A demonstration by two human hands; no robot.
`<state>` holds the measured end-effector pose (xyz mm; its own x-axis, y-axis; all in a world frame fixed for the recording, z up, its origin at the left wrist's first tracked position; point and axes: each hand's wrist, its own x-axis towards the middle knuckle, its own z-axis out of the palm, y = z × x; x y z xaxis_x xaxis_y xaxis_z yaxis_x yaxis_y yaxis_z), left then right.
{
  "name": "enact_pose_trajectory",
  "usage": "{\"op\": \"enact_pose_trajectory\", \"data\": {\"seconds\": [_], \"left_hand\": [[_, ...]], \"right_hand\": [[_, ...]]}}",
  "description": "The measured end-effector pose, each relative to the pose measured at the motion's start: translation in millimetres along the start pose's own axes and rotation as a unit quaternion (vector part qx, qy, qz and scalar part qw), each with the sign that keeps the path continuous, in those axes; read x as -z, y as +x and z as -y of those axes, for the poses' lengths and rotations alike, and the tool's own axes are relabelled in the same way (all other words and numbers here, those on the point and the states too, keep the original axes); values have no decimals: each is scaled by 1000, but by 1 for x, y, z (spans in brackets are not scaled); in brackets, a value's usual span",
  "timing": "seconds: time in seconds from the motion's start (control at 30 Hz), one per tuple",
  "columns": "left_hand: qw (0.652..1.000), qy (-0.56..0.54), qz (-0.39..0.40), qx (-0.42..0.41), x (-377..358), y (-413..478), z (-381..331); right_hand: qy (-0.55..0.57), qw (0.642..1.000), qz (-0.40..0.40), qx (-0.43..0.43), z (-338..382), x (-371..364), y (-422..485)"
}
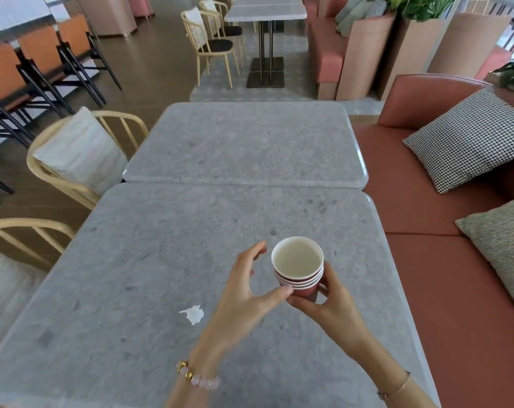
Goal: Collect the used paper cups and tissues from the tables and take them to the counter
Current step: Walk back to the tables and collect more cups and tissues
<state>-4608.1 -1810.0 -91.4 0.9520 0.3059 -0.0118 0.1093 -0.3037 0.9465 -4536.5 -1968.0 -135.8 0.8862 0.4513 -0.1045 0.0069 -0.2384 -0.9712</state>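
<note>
A stack of several red paper cups (297, 265) with white insides is held above the near grey table (149, 260). My right hand (329, 301) grips the stack from below and the right, fingers curled round its base. My left hand (247, 287) is just left of the stack, fingers spread and relaxed, its thumb tip touching the lower cup rims. A small crumpled white tissue (194, 314) lies on the table to the left of my left wrist.
A second grey table (247, 142) abuts the near one at its far edge. Wooden chairs with cushions (79, 154) stand on the left. A red bench sofa (426, 207) with pillows runs along the right. More tables and chairs stand farther back.
</note>
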Motion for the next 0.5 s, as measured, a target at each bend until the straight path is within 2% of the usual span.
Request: {"op": "enact_pose_trajectory", "data": {"seconds": [0.1,0.23,0.4,0.5], "left_hand": [[999,18,-42,-21,6,0,0],[981,132,-113,-82,13,2,-1],[917,319,-178,-159,18,0,1],[877,397,-197,-186,21,-2,7]], "right_hand": [[-2,1000,-3,-5,-1,1,0],[-4,1000,-6,-5,-1,2,0],[-1,1000,-6,-7,0,0,0],[0,1000,2,-2,1,-1,0]]}}
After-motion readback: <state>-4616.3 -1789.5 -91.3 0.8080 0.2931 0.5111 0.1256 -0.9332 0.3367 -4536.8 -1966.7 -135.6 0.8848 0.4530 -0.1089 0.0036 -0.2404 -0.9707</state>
